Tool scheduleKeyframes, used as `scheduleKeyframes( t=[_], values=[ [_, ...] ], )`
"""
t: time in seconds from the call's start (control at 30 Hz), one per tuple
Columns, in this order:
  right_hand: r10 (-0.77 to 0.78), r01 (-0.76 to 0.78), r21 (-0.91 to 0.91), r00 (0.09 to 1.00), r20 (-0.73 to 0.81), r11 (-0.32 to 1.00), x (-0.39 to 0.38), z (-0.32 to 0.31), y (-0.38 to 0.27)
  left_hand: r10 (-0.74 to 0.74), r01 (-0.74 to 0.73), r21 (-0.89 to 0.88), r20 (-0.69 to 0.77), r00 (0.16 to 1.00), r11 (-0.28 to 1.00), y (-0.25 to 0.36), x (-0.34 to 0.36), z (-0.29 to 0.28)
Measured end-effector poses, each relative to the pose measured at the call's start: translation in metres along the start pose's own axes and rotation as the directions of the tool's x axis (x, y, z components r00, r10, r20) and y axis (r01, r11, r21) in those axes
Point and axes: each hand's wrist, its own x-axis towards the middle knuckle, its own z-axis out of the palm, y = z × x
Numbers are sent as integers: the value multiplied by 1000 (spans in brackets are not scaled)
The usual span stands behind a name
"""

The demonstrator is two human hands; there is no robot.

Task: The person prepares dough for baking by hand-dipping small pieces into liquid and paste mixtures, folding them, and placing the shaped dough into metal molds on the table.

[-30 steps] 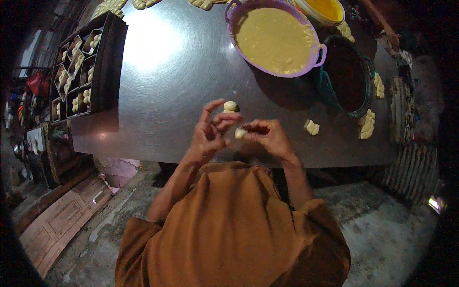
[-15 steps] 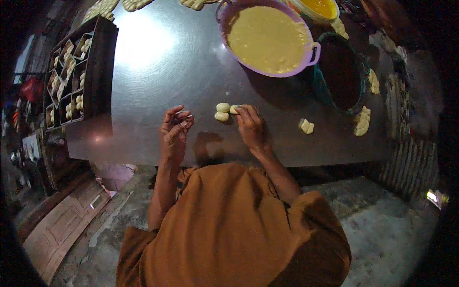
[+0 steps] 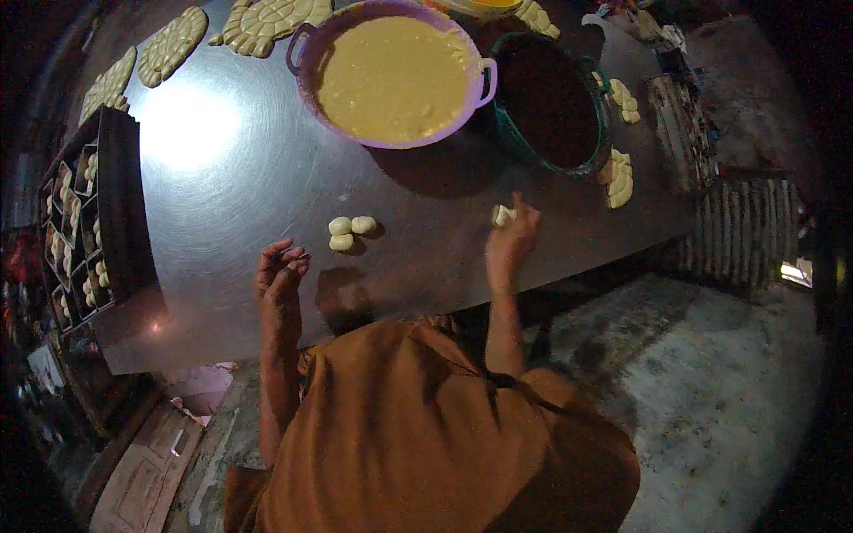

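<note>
Three pale dough balls (image 3: 351,229) sit clustered on the metal table (image 3: 222,311). To their lower left my left hand (image 3: 283,271) hangs above the surface, fingers loosely curled and apart, with no dough visible in it. Farther right, my right hand (image 3: 515,229) has its fingers on a small pale dough piece (image 3: 502,214), partly hidden by them and slightly blurred.
A lilac basin of yellow batter (image 3: 391,75) and a green tub with dark contents (image 3: 499,115) stand behind. A dark divided tray (image 3: 129,222) holds dough at left. Flat patterned doughs (image 3: 173,46) lie along the back, with more pieces (image 3: 620,178) at right.
The view has turned rightward. My right hand placed and let go of a dough ball beside two others, then moved right to the separate piece. My left hand stayed low, fingers loose.
</note>
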Motion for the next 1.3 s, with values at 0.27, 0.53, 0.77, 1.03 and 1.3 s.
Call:
scheduleKeyframes(
  t=[0.27, 0.53, 0.77, 1.03, 1.3],
  values=[
    [15, -164, 352, 921, 389, 922, 5, -18, 36, -112, -27, 289, 454, 884, 957, -38, 4, 88],
    [-185, -419, 840, 847, 499, 345, -18, -43, -31, -96, -256, 494, 580, 809, 831, -28, 15, 163],
    [215, -457, 889, 872, 439, 38, -6, -21, 6, -406, 337, 231, 412, 816, 913, -31, 16, 127],
    [-323, 265, 341, 938, 127, 902, -14, -35, -40, -446, 642, -124, 621, 645, 757, -12, 12, 116],
    [-315, 36, 542, 846, 431, 840, -52, -32, -96, -549, 656, -60, 492, 675, 752, -33, 6, 117]
  ],
)
